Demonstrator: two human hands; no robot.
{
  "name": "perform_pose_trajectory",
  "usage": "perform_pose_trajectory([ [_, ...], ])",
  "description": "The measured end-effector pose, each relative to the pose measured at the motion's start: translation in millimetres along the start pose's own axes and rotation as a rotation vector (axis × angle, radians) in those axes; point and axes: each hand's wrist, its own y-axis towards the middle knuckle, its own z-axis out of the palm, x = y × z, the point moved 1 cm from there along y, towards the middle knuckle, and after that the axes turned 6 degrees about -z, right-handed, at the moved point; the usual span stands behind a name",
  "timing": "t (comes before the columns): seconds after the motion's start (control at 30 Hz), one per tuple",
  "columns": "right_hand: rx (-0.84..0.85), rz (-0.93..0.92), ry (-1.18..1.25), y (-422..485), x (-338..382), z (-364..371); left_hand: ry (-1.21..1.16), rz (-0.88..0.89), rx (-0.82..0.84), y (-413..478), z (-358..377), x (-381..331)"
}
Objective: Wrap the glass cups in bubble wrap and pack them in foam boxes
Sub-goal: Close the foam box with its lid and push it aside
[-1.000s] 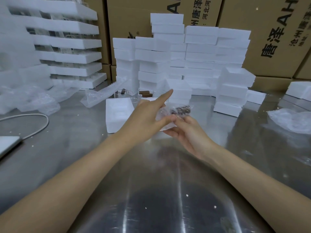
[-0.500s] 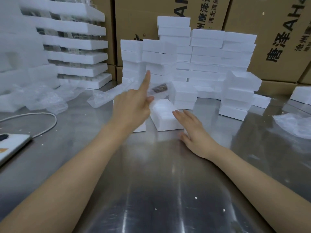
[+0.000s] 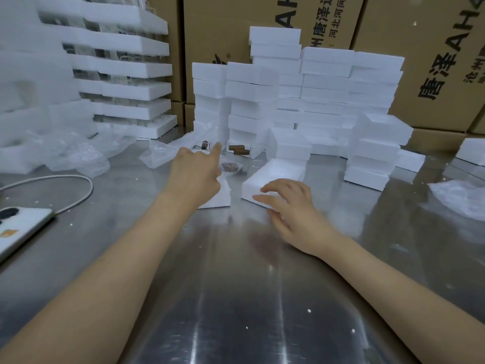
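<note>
Wrapped cup (image 3: 231, 168), just released, lies beside the foam box (image 3: 273, 177) that the right hand (image 3: 291, 206) touches, fingers spread; left hand (image 3: 195, 174), index outstretched, likely seeks another glass cup (image 3: 258, 152).

A shiny metal tabletop (image 3: 236, 298) is shown. Stacked foam boxes (image 3: 325, 101) are set at the far side, crumpled bubble wrap (image 3: 76, 156) far left, and a phone (image 3: 21, 229) with its cable (image 3: 78, 190) near left.

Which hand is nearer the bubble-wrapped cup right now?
Left. The left hand is just left of the bubble-wrapped cup, index finger pointing past it. The right hand sits further right and nearer the person, fingers on a foam box.
</note>
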Motion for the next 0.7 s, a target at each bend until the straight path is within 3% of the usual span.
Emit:
perform_pose_trajectory([
  [0.07,0.037,-0.077,-0.035,3,7,0,-0.001,0.054,0.039,0,3,-2],
  [0.27,0.117,-0.098,-0.098,7,17,-1,-0.436,0.116,0.330,1,7,-2],
  [0.37,0.146,-0.079,-0.023,7,22,-2,-0.522,0.093,0.435,1,4,1],
  [0.43,0.170,-0.071,0.062,7,28,-1,-0.536,0.055,0.419,1,2,1],
  [0.53,0.191,-0.020,0.152,10,41,0,-0.442,0.016,0.298,-4,-3,-6],
  [0.63,0.168,0.024,0.217,14,56,3,-0.155,-0.002,0.144,-9,-6,-19],
  [0.7,0.199,-0.036,0.266,14,68,7,-0.017,-0.035,0.135,-12,-5,-27],
])
